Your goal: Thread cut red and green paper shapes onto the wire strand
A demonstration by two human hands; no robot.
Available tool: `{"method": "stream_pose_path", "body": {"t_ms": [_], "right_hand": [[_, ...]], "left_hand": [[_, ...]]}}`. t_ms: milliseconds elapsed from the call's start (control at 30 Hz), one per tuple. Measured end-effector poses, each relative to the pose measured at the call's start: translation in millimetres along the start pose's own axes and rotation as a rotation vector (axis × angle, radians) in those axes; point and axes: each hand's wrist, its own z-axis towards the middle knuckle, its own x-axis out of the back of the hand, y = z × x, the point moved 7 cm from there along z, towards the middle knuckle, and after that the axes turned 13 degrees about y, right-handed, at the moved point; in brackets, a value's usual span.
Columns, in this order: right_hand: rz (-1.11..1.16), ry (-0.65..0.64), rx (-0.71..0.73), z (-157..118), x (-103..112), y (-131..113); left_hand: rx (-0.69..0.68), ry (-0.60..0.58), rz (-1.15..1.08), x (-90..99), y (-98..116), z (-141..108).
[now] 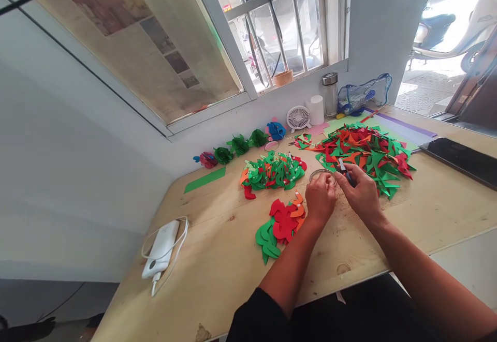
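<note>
My left hand [321,195] is closed on a coil of thin wire [319,171] above the wooden table [217,238]. Right beside it, my right hand [360,189] is wrapped round a small tool with dark handles and a pale metal head [341,164]. The two hands nearly touch at the fingertips. Red, orange and green cut pieces [285,220] lie left of my left forearm. A green pile with some red [274,170] sits beyond them. Behind my right hand is a larger heap of red, orange and green scraps [378,150].
A white power bank [161,249] with a cable lies at the left. Paper flowers [239,145], a small fan [298,118], a white cylinder [316,110], a glass bottle [330,96] and a clear pouch [363,94] line the wall. A black phone [464,158] lies at the right.
</note>
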Motion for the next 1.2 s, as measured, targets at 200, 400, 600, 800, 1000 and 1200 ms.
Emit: {"method": "stream_pose_path", "body": {"t_ms": [200,400,600,800,1000,1200], "right_hand": [[-0.163,-0.14,0.133,-10.1,-11.4,-8.5],[-0.365,-0.254,0.399,-27.2,-25.4,-20.4],[-0.449,-0.361,0.596,-42.3,-37.7,-24.3],[-0.434,-0.415,0.676,-50.0,-41.6,-30.3],[-0.403,-0.472,0.662,-54.7,-43.9,-34.4],[-0.397,-0.516,0.64,-55.9,-45.5,-33.7]], "left_hand": [[0.202,0.124,-0.471,53.7,-23.2,-10.8],[0.316,0.192,-0.599,79.7,-47.2,-19.3],[0.315,0.188,-0.613,80.4,-60.0,-20.6],[0.305,0.142,-0.545,81.3,-64.7,-18.5],[0.315,0.082,-0.478,79.5,-62.0,-20.5],[0.29,0.058,-0.478,78.5,-57.2,-22.0]]}}
